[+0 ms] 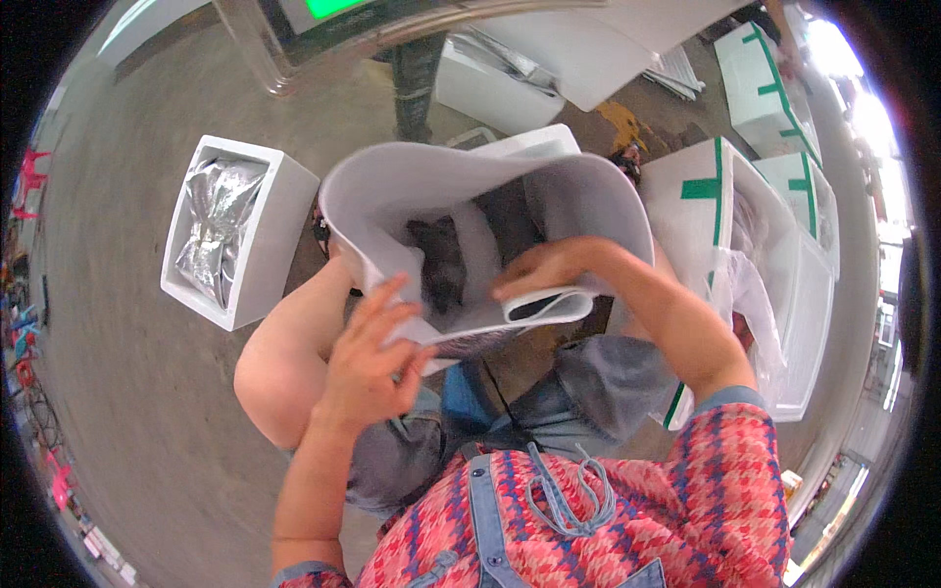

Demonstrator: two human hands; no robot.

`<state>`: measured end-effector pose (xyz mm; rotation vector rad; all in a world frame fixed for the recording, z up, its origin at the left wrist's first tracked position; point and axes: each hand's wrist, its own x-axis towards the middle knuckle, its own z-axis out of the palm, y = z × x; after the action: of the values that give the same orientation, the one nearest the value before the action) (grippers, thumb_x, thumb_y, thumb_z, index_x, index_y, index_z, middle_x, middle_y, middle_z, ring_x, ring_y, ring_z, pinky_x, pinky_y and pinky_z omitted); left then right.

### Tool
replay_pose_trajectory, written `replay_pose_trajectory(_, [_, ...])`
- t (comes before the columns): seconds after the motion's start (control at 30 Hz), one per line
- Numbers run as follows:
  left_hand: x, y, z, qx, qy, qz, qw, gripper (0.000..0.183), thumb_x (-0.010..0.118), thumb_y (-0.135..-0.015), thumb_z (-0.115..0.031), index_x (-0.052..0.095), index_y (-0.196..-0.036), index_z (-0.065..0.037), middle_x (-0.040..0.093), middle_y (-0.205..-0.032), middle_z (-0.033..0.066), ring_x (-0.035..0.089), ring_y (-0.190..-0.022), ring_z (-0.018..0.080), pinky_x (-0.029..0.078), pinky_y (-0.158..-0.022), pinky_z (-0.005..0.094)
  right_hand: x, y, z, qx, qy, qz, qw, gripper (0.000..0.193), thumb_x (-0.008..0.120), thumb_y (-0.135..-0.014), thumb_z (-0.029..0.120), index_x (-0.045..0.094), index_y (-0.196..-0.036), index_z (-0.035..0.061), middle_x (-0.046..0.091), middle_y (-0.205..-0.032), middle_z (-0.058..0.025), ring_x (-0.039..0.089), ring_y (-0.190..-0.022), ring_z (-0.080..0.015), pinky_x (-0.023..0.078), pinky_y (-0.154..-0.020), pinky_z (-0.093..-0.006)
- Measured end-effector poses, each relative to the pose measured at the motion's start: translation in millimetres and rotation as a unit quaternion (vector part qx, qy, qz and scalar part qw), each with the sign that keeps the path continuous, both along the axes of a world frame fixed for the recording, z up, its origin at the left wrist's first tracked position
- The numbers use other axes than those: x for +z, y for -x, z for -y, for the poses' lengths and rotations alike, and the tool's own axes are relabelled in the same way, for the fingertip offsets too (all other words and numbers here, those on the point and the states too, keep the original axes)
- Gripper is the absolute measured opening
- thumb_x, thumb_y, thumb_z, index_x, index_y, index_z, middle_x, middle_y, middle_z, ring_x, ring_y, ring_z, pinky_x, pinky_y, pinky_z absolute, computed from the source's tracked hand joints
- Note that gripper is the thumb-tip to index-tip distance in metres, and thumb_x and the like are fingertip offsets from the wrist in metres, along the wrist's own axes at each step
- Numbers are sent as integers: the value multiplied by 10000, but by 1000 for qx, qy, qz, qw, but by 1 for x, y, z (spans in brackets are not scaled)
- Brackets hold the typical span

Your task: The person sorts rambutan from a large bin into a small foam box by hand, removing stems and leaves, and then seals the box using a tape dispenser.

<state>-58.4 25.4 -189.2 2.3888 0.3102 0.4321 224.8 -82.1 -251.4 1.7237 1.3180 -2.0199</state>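
A wide-mouthed, pale grey-white foam liner stands between my knees, its soft wall bent into an uneven round. Dark patches and a pale strip show inside; what they are I cannot make out. My left hand is at the near left rim, fingers spread and slightly blurred against the outer wall. My right hand reaches over the near right rim, its fingers curled together at the inner side of the wall. Below that hand the rim doubles over into a rolled fold. The right fingertips are partly hidden.
To the left, a white foam box holds a crumpled silver foil liner. White boxes with green tape stand at the right, beside a clear plastic bag. A scale-like device with a green display overhangs the far edge.
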Motion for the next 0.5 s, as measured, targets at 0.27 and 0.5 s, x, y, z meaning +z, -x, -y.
replay_pose_trajectory(0.27, [9, 14, -13, 92, -72, -11, 993, 214, 765, -720, -71, 585, -623, -11, 624, -1157, 146, 410, -1342, 373, 355, -1071, 503, 78, 10, 137, -40, -318, 197, 927, 548, 543, -898, 402, 494, -1405, 200, 544, -1360, -96, 490, -1268, -296, 257, -1148, -470])
replay_pose_trajectory(0.5, [56, 20, 10, -9, -244, -184, 952, 249, 783, -725, -283, 663, -656, -76, 655, -1148, 109, 368, -1379, 302, 63, -1151, 641, 77, -17, 152, -48, -568, 388, 725, 390, 657, -751, 71, 697, -1107, 224, 681, -1156, -7, 576, -1180, -215, 321, -1107, -460])
